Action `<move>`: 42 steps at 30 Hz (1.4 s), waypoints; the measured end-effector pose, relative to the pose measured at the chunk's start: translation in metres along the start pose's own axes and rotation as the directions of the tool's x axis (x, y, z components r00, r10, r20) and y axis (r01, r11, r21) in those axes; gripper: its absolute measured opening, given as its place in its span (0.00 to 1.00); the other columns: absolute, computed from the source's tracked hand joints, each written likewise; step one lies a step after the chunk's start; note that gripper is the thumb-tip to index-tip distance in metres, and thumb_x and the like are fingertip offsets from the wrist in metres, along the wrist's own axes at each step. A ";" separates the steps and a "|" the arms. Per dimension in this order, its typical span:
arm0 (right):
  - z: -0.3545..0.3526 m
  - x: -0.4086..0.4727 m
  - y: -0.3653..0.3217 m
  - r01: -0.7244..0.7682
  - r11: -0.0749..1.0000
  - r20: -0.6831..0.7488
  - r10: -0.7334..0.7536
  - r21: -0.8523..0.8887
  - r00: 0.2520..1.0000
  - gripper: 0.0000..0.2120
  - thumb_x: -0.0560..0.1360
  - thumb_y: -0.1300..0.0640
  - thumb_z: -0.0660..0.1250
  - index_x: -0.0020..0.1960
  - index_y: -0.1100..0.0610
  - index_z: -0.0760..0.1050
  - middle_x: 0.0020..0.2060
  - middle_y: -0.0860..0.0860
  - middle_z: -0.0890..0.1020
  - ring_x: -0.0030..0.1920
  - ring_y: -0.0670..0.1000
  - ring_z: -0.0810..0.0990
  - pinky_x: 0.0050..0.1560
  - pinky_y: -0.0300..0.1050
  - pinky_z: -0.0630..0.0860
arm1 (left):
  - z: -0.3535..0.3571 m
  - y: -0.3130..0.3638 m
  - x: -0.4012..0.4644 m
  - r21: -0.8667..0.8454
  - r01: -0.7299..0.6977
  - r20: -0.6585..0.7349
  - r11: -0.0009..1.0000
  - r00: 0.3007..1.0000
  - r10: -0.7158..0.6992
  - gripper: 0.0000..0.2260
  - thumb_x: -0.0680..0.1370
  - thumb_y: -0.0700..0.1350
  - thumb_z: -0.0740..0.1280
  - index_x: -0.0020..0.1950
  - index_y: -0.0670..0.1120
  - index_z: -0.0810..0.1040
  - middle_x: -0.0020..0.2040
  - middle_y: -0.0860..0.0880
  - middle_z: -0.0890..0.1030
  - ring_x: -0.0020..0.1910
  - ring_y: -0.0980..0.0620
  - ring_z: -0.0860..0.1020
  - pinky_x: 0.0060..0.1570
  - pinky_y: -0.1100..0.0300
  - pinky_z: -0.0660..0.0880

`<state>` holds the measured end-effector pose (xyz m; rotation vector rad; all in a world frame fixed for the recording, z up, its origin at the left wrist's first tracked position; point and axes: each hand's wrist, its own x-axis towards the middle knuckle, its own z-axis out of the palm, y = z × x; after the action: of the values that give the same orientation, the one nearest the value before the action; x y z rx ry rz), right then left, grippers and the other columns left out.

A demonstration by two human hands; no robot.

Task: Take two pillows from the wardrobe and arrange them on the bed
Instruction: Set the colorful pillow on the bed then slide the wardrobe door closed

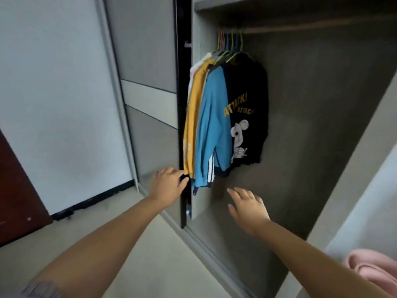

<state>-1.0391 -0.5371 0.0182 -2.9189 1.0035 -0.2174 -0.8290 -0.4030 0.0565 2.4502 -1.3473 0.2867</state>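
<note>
The wardrobe (pixel 322 125) stands open in front of me, its inside dark and grey. No pillow shows in this view. My left hand (pixel 166 186) rests on the black edge of the sliding door (pixel 183 104), fingers curled around it. My right hand (pixel 247 208) hovers inside the opening with fingers spread and nothing in it. Several shirts (pixel 225 117) in yellow, blue and black hang on coloured hangers from the rail at the left side of the compartment.
A grey sliding door panel (pixel 148 87) sits left of the opening, with a white wall (pixel 55 93) and a brown door (pixel 17 196) further left. The floor track (pixel 206 244) runs diagonally below. A pink cloth (pixel 373 269) lies at the bottom right.
</note>
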 end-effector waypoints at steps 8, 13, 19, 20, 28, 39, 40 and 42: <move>-0.008 0.179 -0.109 0.009 0.996 -0.039 -0.005 0.090 0.999 0.26 0.80 0.48 0.55 0.76 0.51 0.56 0.72 0.51 0.65 0.71 0.54 0.65 0.67 0.55 0.65 | -0.014 -0.134 0.115 -0.005 0.028 -0.122 1.000 0.992 -0.028 0.17 0.79 0.54 0.60 0.66 0.50 0.75 0.60 0.46 0.79 0.60 0.45 0.75 0.62 0.52 0.69; -0.008 0.263 -0.136 -0.059 0.978 0.007 0.058 0.203 0.998 0.27 0.80 0.50 0.55 0.77 0.51 0.53 0.74 0.52 0.61 0.72 0.56 0.63 0.67 0.56 0.66 | -0.003 -0.164 0.208 0.008 -0.039 -0.052 0.999 0.998 0.039 0.20 0.79 0.54 0.59 0.69 0.50 0.71 0.63 0.45 0.76 0.63 0.45 0.73 0.64 0.53 0.67; -0.015 0.368 -0.117 -0.141 0.893 0.069 0.124 0.427 0.990 0.32 0.79 0.52 0.60 0.77 0.48 0.46 0.74 0.56 0.59 0.70 0.59 0.66 0.66 0.56 0.70 | 0.019 -0.144 0.331 -0.002 -0.185 0.003 0.983 0.983 0.185 0.32 0.79 0.56 0.60 0.77 0.46 0.51 0.77 0.43 0.57 0.76 0.45 0.56 0.73 0.47 0.58; -0.017 0.385 -0.112 -0.153 0.880 0.065 0.139 0.450 0.988 0.33 0.79 0.52 0.61 0.77 0.48 0.46 0.74 0.57 0.59 0.70 0.59 0.66 0.66 0.55 0.70 | 0.020 -0.140 0.351 -0.029 -0.185 0.004 0.982 0.983 0.185 0.32 0.79 0.54 0.60 0.78 0.45 0.50 0.78 0.43 0.55 0.77 0.46 0.54 0.74 0.47 0.57; -0.031 0.519 -0.118 -0.110 0.763 -0.093 0.219 0.637 0.971 0.38 0.77 0.49 0.64 0.78 0.49 0.42 0.76 0.54 0.55 0.73 0.55 0.64 0.67 0.51 0.68 | 0.017 -0.147 0.476 0.005 -0.189 -0.092 0.982 0.978 0.189 0.37 0.75 0.34 0.60 0.77 0.44 0.41 0.79 0.47 0.41 0.78 0.49 0.41 0.77 0.46 0.47; -0.016 0.593 -0.139 -0.122 0.743 -0.365 0.457 0.658 0.811 0.34 0.77 0.57 0.62 0.77 0.55 0.48 0.70 0.57 0.68 0.62 0.55 0.75 0.52 0.40 0.72 | 0.055 -0.187 0.539 0.087 -0.463 -0.239 0.882 0.850 0.470 0.43 0.70 0.30 0.60 0.77 0.49 0.40 0.78 0.49 0.37 0.73 0.54 0.31 0.73 0.42 0.38; -0.016 0.594 -0.141 -0.131 0.743 -0.368 0.467 0.656 0.804 0.34 0.77 0.57 0.62 0.77 0.56 0.48 0.67 0.57 0.71 0.58 0.55 0.78 0.50 0.40 0.74 | 0.056 -0.188 0.540 0.083 -0.486 -0.255 0.870 0.834 0.490 0.43 0.70 0.30 0.60 0.78 0.49 0.41 0.79 0.49 0.38 0.73 0.54 0.32 0.72 0.41 0.37; -0.017 0.594 -0.143 -0.150 0.741 -0.371 0.488 0.655 0.790 0.32 0.76 0.59 0.61 0.76 0.57 0.51 0.59 0.58 0.77 0.47 0.55 0.81 0.41 0.43 0.76 | 0.057 -0.188 0.541 0.065 -0.525 -0.285 0.848 0.805 0.520 0.42 0.70 0.31 0.60 0.78 0.48 0.42 0.79 0.50 0.39 0.73 0.53 0.33 0.72 0.40 0.37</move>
<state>-0.4912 -0.7893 0.1178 -2.0730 1.2102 -1.1344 -0.3805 -0.7531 0.1460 1.8684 -1.8455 0.7353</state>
